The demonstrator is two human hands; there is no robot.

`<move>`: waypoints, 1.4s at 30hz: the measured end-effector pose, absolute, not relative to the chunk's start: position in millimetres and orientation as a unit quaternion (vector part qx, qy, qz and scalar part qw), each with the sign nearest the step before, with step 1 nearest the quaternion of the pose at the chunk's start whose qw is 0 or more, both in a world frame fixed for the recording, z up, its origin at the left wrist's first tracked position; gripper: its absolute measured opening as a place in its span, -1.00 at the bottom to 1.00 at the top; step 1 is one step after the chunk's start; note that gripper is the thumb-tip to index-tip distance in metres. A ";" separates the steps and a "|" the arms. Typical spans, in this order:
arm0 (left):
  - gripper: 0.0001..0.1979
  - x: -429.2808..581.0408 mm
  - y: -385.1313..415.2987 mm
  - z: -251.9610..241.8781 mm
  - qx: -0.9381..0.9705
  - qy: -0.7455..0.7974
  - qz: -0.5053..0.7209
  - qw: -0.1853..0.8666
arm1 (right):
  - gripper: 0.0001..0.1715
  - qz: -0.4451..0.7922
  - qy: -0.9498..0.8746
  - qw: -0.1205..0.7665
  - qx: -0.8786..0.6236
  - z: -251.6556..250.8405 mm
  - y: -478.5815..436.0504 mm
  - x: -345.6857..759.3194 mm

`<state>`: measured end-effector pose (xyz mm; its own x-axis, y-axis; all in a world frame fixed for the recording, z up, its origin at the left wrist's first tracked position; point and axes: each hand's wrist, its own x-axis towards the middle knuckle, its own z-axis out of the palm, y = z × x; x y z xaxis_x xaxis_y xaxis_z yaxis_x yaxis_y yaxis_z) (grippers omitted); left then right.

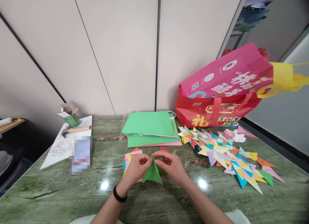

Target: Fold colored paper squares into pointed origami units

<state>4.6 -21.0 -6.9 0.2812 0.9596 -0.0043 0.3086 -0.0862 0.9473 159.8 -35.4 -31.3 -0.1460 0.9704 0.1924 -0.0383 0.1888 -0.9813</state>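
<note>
A folded green paper piece (153,173) stands between my two hands above the green marble table (60,191). My left hand (136,167), with a black band on its wrist, pinches the paper's upper tip from the left. My right hand (170,164) pinches the same tip from the right. Both hands have their fingers closed on the paper. Under my left hand lies a small pile of coloured folded papers (129,158). A red paper scrap (164,149) lies just beyond my right hand.
A stack of green and pink sheets (151,127) lies behind the hands. Several multicoloured folded paper stars (224,153) spread to the right. Red and pink shopping bags (224,92) stand at the back right. A white board (54,153) with a hammer (74,130) and small green box (70,116) lies left.
</note>
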 end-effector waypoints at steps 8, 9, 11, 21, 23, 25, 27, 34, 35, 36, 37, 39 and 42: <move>-0.78 7.1 -24.2 -6.5 0.686 0.481 0.328 0.436 | -0.67 0.570 -0.473 0.528 -0.416 -34.6 -33.0 159.3; -0.78 6.8 -24.4 -7.3 0.691 0.479 0.328 0.431 | -0.67 0.571 -0.470 0.526 -0.420 -34.9 -32.7 159.0; -0.79 6.5 -24.8 -9.6 0.703 0.473 0.326 0.419 | -0.70 0.562 -0.473 0.525 -0.430 -35.8 -32.2 158.2; -0.80 11.1 -28.0 -20.6 0.725 0.479 0.318 0.379 | -0.86 0.467 -0.513 0.529 -0.488 -34.0 -34.9 154.2; -0.79 10.0 -26.8 -17.0 0.698 0.494 0.327 0.401 | -0.76 0.510 -0.484 0.539 -0.463 -30.8 -34.9 155.3; -0.79 8.1 -25.1 -12.0 0.677 0.508 0.338 0.411 | -0.70 0.550 -0.466 0.538 -0.436 -28.4 -34.8 156.9; -0.78 6.4 -23.5 -7.3 0.664 0.512 0.349 0.418 | -0.67 0.578 -0.463 0.528 -0.415 -27.8 -34.8 158.4; -0.77 6.3 -23.9 -2.4 0.658 0.499 0.356 0.437 | -0.59 0.636 -0.420 0.522 -0.383 -32.2 -34.8 160.6; -0.77 6.5 -24.2 -2.4 0.659 0.499 0.354 0.438 | -0.59 0.638 -0.418 0.522 -0.382 -32.5 -34.8 160.6; -0.76 6.6 -24.5 -2.6 0.660 0.499 0.352 0.437 | -0.60 0.638 -0.417 0.522 -0.382 -32.7 -34.8 160.4; -0.76 6.6 -24.7 -2.8 0.662 0.500 0.350 0.435 | -0.61 0.636 -0.419 0.522 -0.383 -32.8 -34.8 160.2; -0.75 6.4 -24.8 -3.5 0.668 0.499 0.348 0.430 | -0.64 0.630 -0.424 0.524 -0.385 -32.7 -34.8 159.4; -0.75 5.9 -24.3 -4.7 0.677 0.494 0.344 0.423 | -0.66 0.621 -0.430 0.530 -0.385 -32.8 -34.7 158.2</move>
<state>5.9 -24.3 -4.7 0.2757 0.9601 0.0479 0.3770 -0.1539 0.9133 158.2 -34.7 -32.8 -0.1422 0.9896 -0.0227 -0.3277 -0.0687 -0.9423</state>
